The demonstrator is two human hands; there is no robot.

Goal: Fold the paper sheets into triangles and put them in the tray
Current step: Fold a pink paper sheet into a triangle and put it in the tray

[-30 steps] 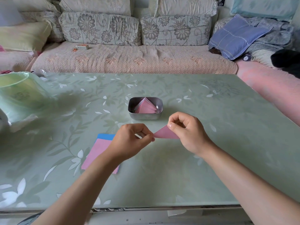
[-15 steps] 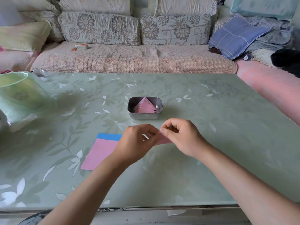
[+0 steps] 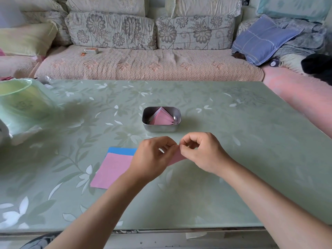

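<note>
The pink paper (image 3: 177,157) sat low over the tabletop (image 3: 242,150), just in front of its middle. Both the left hand (image 3: 152,159) and the right hand (image 3: 203,151) pinched it, their curled fingertips meeting at its top edge, probably to line up corners for a crease (the hands hid most of it). Straight behind stood the metal tray (image 3: 160,128), already holding pink triangles (image 3: 162,119) and within easy reach for the drop, while the unfolded pink and blue sheets (image 3: 113,169) lay flat by the left wrist as the next supply.

Floral-cushioned sofa (image 3: 147,63) behind green table (image 3: 233,141); seemingly daylit.
</note>
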